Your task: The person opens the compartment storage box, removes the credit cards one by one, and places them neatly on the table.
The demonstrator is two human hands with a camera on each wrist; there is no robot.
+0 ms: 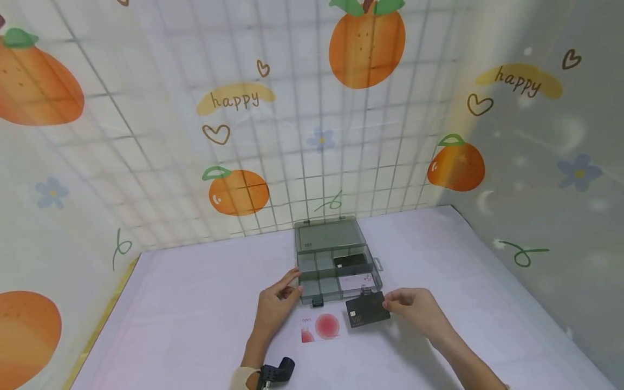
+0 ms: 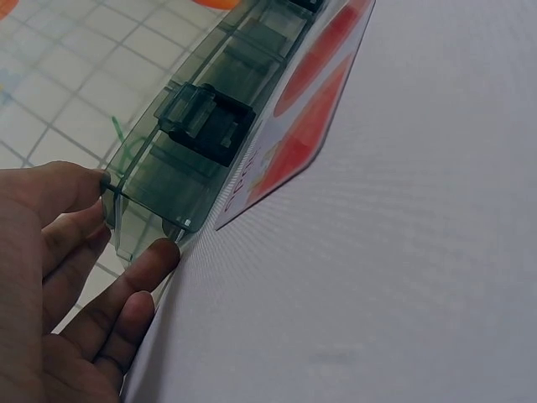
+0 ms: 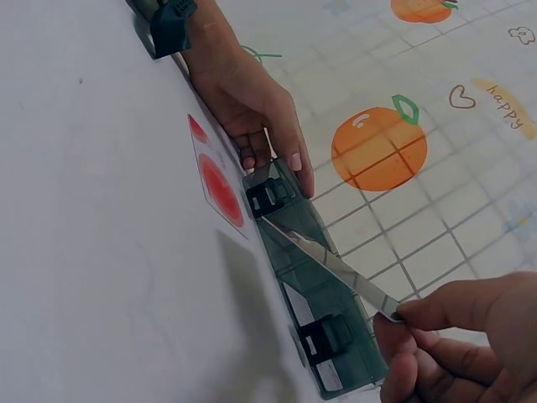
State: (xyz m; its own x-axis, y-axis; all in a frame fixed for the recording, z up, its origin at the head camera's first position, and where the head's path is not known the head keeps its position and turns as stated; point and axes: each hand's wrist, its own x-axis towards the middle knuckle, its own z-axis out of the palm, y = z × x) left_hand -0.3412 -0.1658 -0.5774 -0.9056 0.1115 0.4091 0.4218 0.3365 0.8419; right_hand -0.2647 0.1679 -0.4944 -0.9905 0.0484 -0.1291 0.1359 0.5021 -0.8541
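**Wrist camera (image 1: 279, 371) foremost, black VIP card (image 1: 369, 310) pinched beside the box (image 1: 317, 286)**

Take the box as the dial. The wrist camera sits at seven o'clock, and the lid (image 1: 331, 237) is swung back at twelve on the desk (image 1: 205, 314). Of the two hands, the left hand (image 1: 274, 303) holds the box's corner at eight; the right hand (image 1: 416, 309) pinches the black VIP card by its three-o'clock edge. That card is raised off the desk between four and five, just in front of the right latch (image 1: 365, 291); whether it touches the latch is hard to tell.

Done well, this would mean keeping the pinch at the extreme edge, so most of the card stays free to clear the box's near wall. Lift it above the latch before any sideways move, or a corner could snag. The left hand should press just enough to stop the box sliding, with fingertips outside the compartments.

At four o'clock a pale card (image 1: 356, 282) occupies the near compartment, and at two a dark card (image 1: 349, 262) fills the one behind, so a level, unhurried pass would probably avoid scraping either. Between six and seven, the red-and-white card (image 1: 320, 327) lies flat; keep forearms off it.
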